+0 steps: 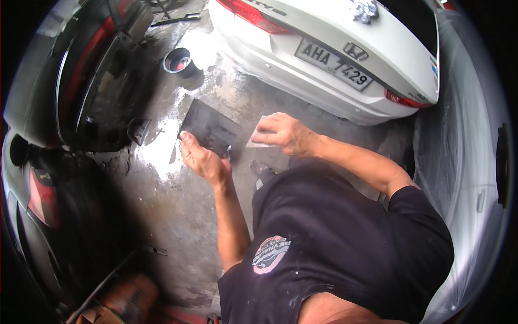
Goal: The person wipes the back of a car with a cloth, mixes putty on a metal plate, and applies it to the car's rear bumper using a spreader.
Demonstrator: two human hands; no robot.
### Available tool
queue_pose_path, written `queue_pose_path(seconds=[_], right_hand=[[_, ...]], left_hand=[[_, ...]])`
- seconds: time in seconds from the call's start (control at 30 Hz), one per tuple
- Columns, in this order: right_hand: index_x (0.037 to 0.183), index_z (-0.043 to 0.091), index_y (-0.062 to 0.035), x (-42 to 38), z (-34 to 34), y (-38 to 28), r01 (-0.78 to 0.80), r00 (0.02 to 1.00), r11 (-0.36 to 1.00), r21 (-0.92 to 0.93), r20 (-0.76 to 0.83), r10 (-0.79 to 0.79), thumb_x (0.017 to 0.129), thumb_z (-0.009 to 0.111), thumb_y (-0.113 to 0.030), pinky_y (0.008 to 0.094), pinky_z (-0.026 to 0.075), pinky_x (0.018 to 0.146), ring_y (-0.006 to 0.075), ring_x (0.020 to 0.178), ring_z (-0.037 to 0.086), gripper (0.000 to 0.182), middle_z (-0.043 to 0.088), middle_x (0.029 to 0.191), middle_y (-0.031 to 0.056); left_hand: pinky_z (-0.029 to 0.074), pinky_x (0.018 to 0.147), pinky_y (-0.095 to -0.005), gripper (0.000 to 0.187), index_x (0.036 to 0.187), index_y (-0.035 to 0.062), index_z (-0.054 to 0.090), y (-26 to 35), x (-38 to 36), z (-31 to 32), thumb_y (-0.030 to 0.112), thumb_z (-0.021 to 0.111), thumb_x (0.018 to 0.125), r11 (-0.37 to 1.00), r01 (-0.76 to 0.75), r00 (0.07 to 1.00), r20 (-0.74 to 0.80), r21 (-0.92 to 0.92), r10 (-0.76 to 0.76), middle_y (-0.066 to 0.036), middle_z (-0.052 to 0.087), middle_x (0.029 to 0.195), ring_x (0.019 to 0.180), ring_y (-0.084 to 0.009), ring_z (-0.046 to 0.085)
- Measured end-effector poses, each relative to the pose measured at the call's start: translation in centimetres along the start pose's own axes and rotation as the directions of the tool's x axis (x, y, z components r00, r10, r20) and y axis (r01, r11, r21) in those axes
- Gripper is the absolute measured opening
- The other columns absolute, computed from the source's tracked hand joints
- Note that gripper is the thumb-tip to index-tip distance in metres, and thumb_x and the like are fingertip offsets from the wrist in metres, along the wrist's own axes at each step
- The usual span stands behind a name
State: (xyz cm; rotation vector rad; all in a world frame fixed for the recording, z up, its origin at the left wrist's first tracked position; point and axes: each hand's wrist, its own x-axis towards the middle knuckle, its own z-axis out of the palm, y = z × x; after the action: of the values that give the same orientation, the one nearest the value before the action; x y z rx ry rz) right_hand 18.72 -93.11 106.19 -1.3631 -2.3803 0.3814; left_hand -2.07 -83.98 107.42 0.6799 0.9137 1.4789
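My left hand grips a dark rectangular board at its near edge, thumb over the top and fingers beneath. The board's face is smooth and smudged, with lighter marks near my palm. Just to the right, my right hand pinches a thin, pale flat spreader, its fingers laid across the face. A small gap of floor separates the spreader from the board. Both are held out in front of my dark shirt, above the floor.
A white car's rear stands ahead to the right, with crumpled material on its trunk. Dark car bodywork lines the left. A round container sits on the stained concrete floor. Plastic sheeting covers a vehicle at right.
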Motion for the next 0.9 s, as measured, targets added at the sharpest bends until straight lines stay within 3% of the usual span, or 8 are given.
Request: queue_pose_path(seconds=[0.07, 0.2, 0.4, 0.47, 0.5, 0.6, 0.73, 0.9], right_hand=[[0.132, 0.072, -0.0129, 2.0, -1.9, -0.3, 0.031, 0.951, 0.964, 0.265, -0.304, 0.054, 0.083, 0.061, 0.001, 0.0484, 0.051, 0.101, 0.0294, 0.119, 0.063, 0.052, 0.067, 0.124, 0.0096], [0.141, 0.068, -0.0112, 5.1, -4.5, -1.7, 0.358, 0.896, 0.865, 0.351, -0.389, -0.212, 0.086, 0.059, 0.006, 0.0482, 0.048, 0.111, 0.0369, 0.13, 0.058, 0.058, 0.062, 0.136, 0.0174], [0.143, 0.064, -0.0115, 4.0, -2.5, 5.9, 0.264, 0.938, 0.95, 0.168, -0.272, -0.213, 0.087, 0.058, 0.006, 0.0483, 0.049, 0.111, 0.0384, 0.131, 0.058, 0.059, 0.06, 0.134, 0.0179], [0.142, 0.065, -0.0101, 3.9, -2.6, 8.6, 0.138, 0.99, 0.966, 0.22, -0.047, -0.131, 0.088, 0.058, 0.006, 0.0458, 0.051, 0.109, 0.0362, 0.127, 0.061, 0.056, 0.063, 0.13, 0.0162], [0.136, 0.067, -0.0093, 4.5, -3.0, 9.3, 0.095, 0.989, 0.976, 0.195, -0.132, -0.07, 0.089, 0.057, 0.005, 0.0437, 0.052, 0.105, 0.0358, 0.122, 0.063, 0.05, 0.065, 0.124, 0.0142], [0.129, 0.068, -0.0099, 9.6, -8.3, 8.5, 0.258, 0.918, 0.959, 0.114, -0.34, -0.207, 0.089, 0.059, 0.001, 0.0444, 0.052, 0.104, 0.0351, 0.118, 0.064, 0.043, 0.066, 0.12, 0.0128], [0.124, 0.07, -0.0149, 11.4, -8.0, 8.6, 0.403, 0.886, 0.915, 0.016, -0.259, -0.386, 0.086, 0.067, -0.01, 0.0459, 0.049, 0.106, 0.0285, 0.12, 0.062, 0.038, 0.064, 0.12, 0.0078], [0.121, 0.072, -0.0188, 8.3, -5.2, 11.4, 0.48, 0.867, 0.874, 0.077, -0.192, -0.459, 0.083, 0.067, -0.016, 0.0518, 0.049, 0.107, 0.0301, 0.123, 0.059, 0.039, 0.063, 0.123, 0.0066]], left_hand=[[0.061, 0.09, -0.0379, 0.041, 0.117, -0.0071, 0.066, 0.2, 0.6, -0.4, 0.03, 0.05, 0.114, 0.997, 0.067, 0.998, -0.016, -0.028, -0.067, -0.016, 0.072, 0.112, 0.099, -0.0239, 0.073], [0.06, 0.093, -0.0384, 0.031, 0.129, -0.0012, 0.065, -1.3, 0.5, -1.1, 0.023, 0.058, 0.109, 0.84, 0.425, 0.901, 0.067, -0.337, -0.429, -0.01, 0.072, 0.121, 0.108, -0.023, 0.071], [0.061, 0.092, -0.0418, 0.026, 0.128, -0.0013, 0.064, -3.1, 0.4, -0.9, 0.015, 0.058, 0.109, 0.92, 0.258, 0.956, -0.06, -0.296, -0.287, -0.012, 0.072, 0.122, 0.106, -0.0256, 0.072], [0.061, 0.092, -0.0428, 0.027, 0.127, -0.0028, 0.064, -1.2, 0.7, 1.1, 0.017, 0.058, 0.109, 0.965, 0.125, 0.99, -0.039, -0.23, -0.138, -0.015, 0.073, 0.119, 0.104, -0.0263, 0.073], [0.06, 0.093, -0.0423, 0.028, 0.125, -0.0039, 0.064, -0.6, 1.1, 1.9, 0.019, 0.059, 0.11, 0.987, 0.012, 1.0, 0.028, -0.16, -0.007, -0.017, 0.073, 0.117, 0.104, -0.0261, 0.074], [0.06, 0.092, -0.0389, 0.045, 0.129, -0.0087, 0.062, -0.8, 1.6, 4.8, 0.032, 0.049, 0.115, 0.999, 0.019, 0.999, 0.028, 0.026, -0.019, -0.018, 0.072, 0.119, 0.105, -0.0271, 0.073], [0.06, 0.092, -0.0379, 0.053, 0.131, -0.0103, 0.061, -3.5, 1.7, 7.9, 0.037, 0.042, 0.116, 0.984, -0.021, 1.0, -0.005, 0.177, 0.022, -0.018, 0.071, 0.122, 0.107, -0.0274, 0.073], [0.054, 0.092, -0.0355, 0.051, 0.119, -0.0121, 0.064, -4.8, 1.8, 10.1, 0.033, 0.041, 0.116, 0.99, -0.05, 0.95, -0.301, 0.133, 0.089, -0.018, 0.07, 0.115, 0.104, -0.0234, 0.067]])
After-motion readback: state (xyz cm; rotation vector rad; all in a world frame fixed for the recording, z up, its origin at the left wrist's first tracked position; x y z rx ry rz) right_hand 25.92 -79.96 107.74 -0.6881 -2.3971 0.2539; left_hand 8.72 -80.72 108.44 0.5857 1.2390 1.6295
